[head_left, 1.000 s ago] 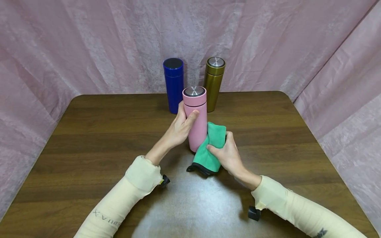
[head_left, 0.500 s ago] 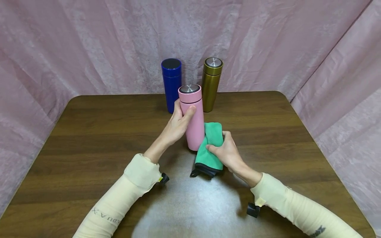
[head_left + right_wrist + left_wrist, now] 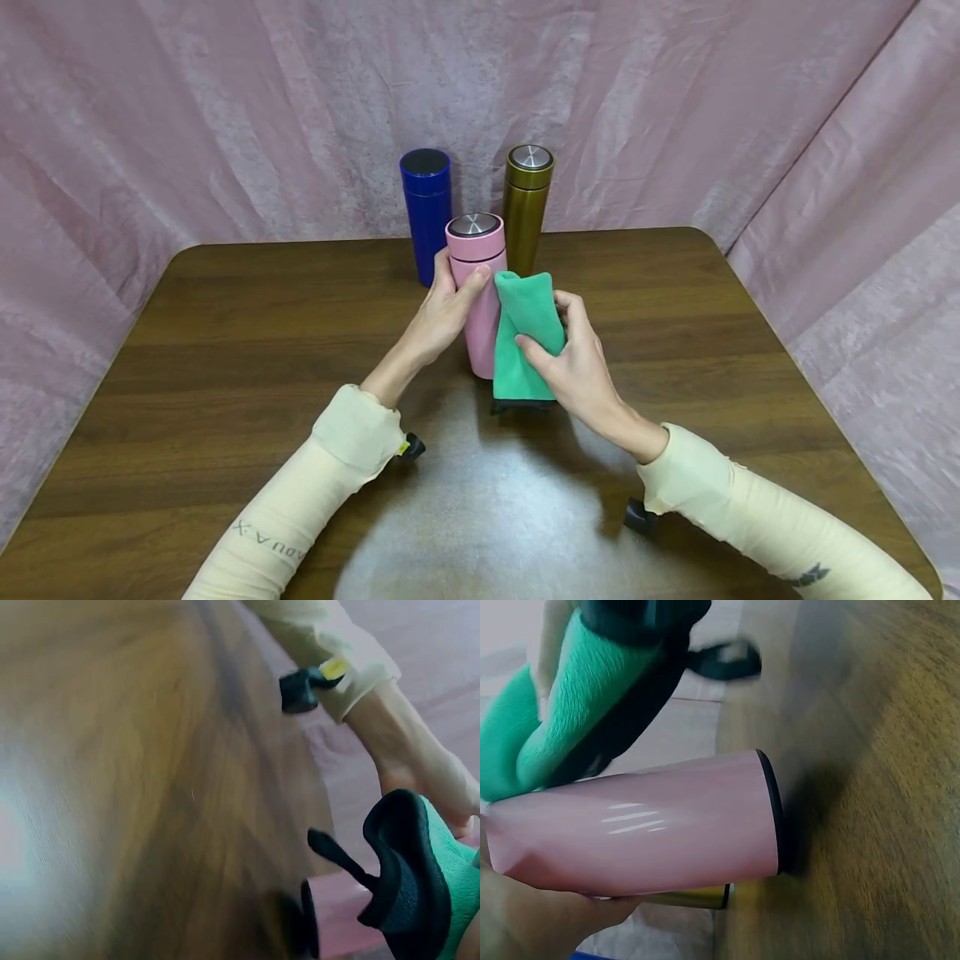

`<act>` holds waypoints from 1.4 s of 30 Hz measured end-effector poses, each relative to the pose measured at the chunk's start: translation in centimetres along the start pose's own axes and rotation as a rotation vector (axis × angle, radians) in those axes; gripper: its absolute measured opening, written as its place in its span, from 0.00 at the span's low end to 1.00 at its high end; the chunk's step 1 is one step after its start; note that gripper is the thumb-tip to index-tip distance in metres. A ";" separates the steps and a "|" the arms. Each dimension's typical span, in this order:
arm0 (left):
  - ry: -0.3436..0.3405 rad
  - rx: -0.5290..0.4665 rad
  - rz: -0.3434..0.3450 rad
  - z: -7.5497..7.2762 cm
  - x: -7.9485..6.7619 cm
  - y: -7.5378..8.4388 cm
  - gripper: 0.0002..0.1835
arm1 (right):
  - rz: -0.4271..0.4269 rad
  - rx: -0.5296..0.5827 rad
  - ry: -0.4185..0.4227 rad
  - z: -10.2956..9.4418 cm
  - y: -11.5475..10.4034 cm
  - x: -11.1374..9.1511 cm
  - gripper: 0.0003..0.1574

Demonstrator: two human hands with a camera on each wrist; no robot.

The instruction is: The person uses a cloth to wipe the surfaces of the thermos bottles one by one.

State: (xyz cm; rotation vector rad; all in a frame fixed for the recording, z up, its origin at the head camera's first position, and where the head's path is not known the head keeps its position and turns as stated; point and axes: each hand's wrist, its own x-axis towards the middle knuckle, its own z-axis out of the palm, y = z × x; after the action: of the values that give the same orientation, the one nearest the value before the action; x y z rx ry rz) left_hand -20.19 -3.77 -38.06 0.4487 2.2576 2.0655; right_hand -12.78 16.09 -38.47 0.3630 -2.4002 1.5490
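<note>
A pink thermos bottle [image 3: 480, 321] with a silver-topped lid stands near upright at the table's middle. My left hand [image 3: 442, 321] grips its upper body from the left, thumb across the front. Whether the black-rimmed base touches the table, I cannot tell. In my right hand [image 3: 581, 362] is a folded green cloth [image 3: 528, 325] with a black edge, pinched between thumb and fingers. The cloth lies against the bottle's right side. In the left wrist view, the cloth [image 3: 577, 697] touches the bottle's [image 3: 652, 832] upper side, and its black loop [image 3: 731, 661] hangs free.
Behind the pink bottle stand a blue thermos [image 3: 426, 212] at left and a gold thermos [image 3: 527, 208] at right, partly hidden. The brown wooden table [image 3: 247, 333] has rounded back corners. Pink curtains [image 3: 300, 108] hang behind and beside it.
My right hand and the green cloth have moved up along the pink bottle's side. The left hand keeps its grip; the bottle appears slightly further left in the view.
</note>
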 end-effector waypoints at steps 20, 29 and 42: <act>-0.199 -0.198 -0.020 -0.5 0.1 0.7 0.39 | -0.823 -0.571 0.074 0.4 0.9 1.5 0.26; -0.234 -0.236 -0.068 -0.9 0.2 1.0 0.31 | -0.887 -0.624 0.022 0.7 0.4 1.6 0.23; -0.232 -0.098 -0.057 -0.9 0.4 1.0 0.33 | -0.960 -0.774 -0.171 1.4 -0.4 1.6 0.21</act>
State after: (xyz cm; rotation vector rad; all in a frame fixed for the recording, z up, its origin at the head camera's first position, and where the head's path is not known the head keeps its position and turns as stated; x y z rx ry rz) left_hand -20.59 -4.48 -36.88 0.5765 2.0064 1.9716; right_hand -14.23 14.59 -38.12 1.2282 -2.1477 0.1702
